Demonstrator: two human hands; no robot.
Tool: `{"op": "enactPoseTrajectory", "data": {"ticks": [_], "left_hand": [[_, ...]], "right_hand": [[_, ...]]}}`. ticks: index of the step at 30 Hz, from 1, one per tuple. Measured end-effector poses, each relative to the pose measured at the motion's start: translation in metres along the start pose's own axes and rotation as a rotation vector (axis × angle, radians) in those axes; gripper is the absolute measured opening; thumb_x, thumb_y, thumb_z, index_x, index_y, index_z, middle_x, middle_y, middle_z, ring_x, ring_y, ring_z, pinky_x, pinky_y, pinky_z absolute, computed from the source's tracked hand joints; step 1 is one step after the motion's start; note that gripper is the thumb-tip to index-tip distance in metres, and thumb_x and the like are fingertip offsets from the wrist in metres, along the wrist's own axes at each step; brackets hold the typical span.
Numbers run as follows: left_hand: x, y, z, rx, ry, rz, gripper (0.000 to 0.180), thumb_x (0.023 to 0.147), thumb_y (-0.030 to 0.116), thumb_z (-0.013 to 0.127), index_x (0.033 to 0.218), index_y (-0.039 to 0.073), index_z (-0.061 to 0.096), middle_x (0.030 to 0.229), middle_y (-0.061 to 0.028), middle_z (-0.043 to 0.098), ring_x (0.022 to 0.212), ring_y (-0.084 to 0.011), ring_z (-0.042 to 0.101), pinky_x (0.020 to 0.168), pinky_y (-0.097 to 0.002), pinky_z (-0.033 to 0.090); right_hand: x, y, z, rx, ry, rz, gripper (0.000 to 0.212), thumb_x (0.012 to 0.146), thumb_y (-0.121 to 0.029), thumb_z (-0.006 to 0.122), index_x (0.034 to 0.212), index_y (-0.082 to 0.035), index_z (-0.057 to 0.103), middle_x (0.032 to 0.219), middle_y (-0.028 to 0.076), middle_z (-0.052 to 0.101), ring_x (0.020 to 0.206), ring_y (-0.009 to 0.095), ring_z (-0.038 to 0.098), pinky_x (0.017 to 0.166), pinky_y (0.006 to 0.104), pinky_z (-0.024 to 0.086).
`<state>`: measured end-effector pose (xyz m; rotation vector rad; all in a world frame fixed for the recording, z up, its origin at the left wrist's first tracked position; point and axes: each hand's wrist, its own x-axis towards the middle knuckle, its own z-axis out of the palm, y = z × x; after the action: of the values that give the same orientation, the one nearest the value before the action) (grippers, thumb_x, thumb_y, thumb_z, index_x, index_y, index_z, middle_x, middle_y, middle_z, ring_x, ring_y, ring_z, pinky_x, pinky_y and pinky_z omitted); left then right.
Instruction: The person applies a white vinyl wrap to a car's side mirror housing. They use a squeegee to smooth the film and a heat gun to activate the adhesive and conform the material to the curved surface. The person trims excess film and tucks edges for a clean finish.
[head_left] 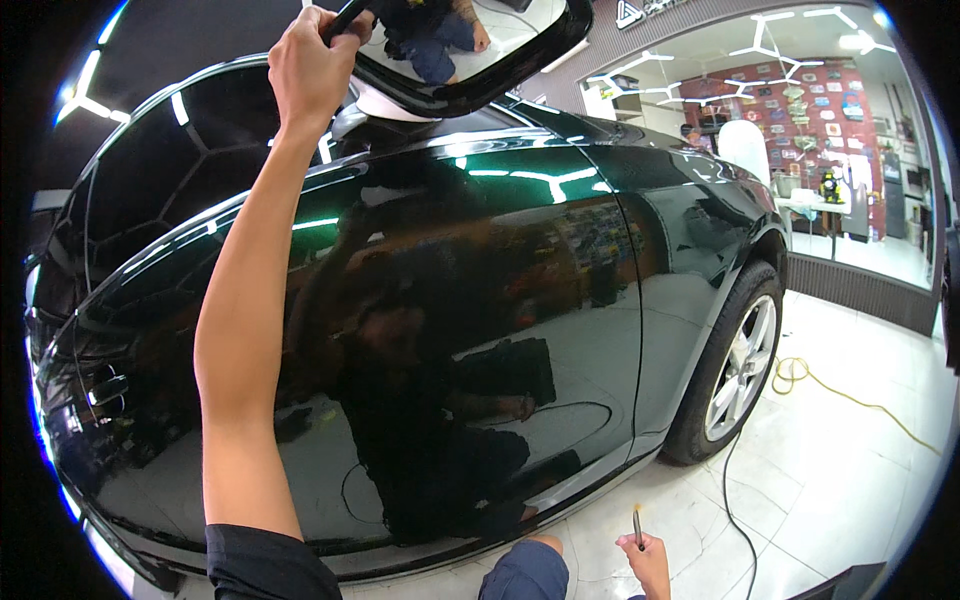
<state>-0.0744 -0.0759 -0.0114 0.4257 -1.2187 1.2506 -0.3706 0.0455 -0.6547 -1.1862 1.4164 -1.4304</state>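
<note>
A glossy dark car door fills the middle of the view, mirroring lights, the floor and my body. My left hand is raised to the inner side of the side mirror. Its fingers are closed around a dark bar-like piece; whether this is the mirror's rim or a separate tool, I cannot tell. Low on the right, beside my knee, my right hand pinches a slim pen-like tool. That tool points upward, with a dark shaft and a yellowish tip, apart from the door.
The car's wheel stands right of the door. A black cable runs along the tiled floor near it, and a yellow cord lies farther right. Behind glass, a white table carries several items. My bent knee is below the sill.
</note>
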Motion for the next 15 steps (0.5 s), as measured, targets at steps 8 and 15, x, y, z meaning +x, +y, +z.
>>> {"op": "enactPoseTrajectory", "data": {"ticks": [8,15], "left_hand": [[0.002,-0.029,-0.015,-0.066,-0.209,-0.024,0.036,0.081,0.031,0.068,0.105,0.005,0.066,0.088,-0.0071,0.07,0.081,-0.0149,0.066,0.08,-0.0297,0.05],[0.04,-0.032,-0.023,0.183,-0.598,0.191,0.041,0.083,0.037,0.071,0.106,0.004,0.064,0.096,-0.016,0.069,0.086,-0.0258,0.069,0.085,-0.0402,0.053]], "right_hand": [[0.047,-0.073,-0.029,-0.223,0.139,-0.21,0.022,0.089,-0.021,0.062,0.089,0.0,0.069,0.066,0.007,0.062,0.062,0.012,0.057,0.06,0.0288,0.045],[0.121,-0.444,-0.035,-0.367,0.49,-1.257,0.041,0.094,-0.039,0.054,0.099,0.0,0.064,0.072,0.013,0.06,0.066,0.025,0.056,0.063,0.0364,0.044]]}}
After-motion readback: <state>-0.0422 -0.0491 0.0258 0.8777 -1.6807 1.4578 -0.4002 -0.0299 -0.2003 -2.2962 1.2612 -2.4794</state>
